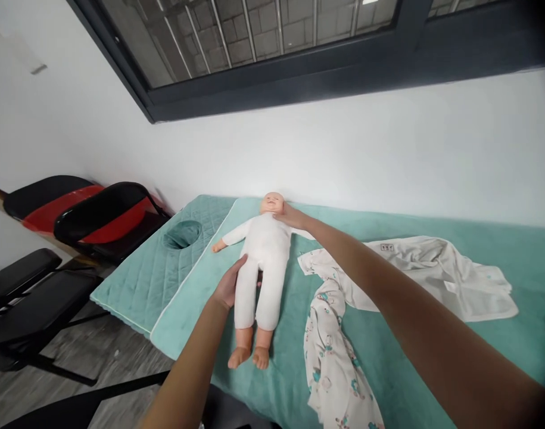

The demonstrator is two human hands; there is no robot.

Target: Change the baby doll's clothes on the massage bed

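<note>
A baby doll (pixel 268 244) with a white cloth body lies face up on a green massage bed, its head toward the wall and its bare feet toward me. My left hand (pixel 229 281) grips the doll's hip and upper thigh, thumb on top and some fingers passing beneath, with fingertips showing between the legs. At the neck and side of the head, my right hand (pixel 290 215) holds the doll; its thumb lies at the chin, and its other fingers are mostly hidden behind. Right of the doll lies a white baby garment (pixel 433 268), beside a bunched printed cloth (pixel 332 351).
The green bed cover (pixel 290 375) runs along the white wall, below a dark-framed window (pixel 272 83). At the bed's left end is a face hole (pixel 183 234). Black and red folding chairs (pixel 106 220) stand to the left on a grey floor.
</note>
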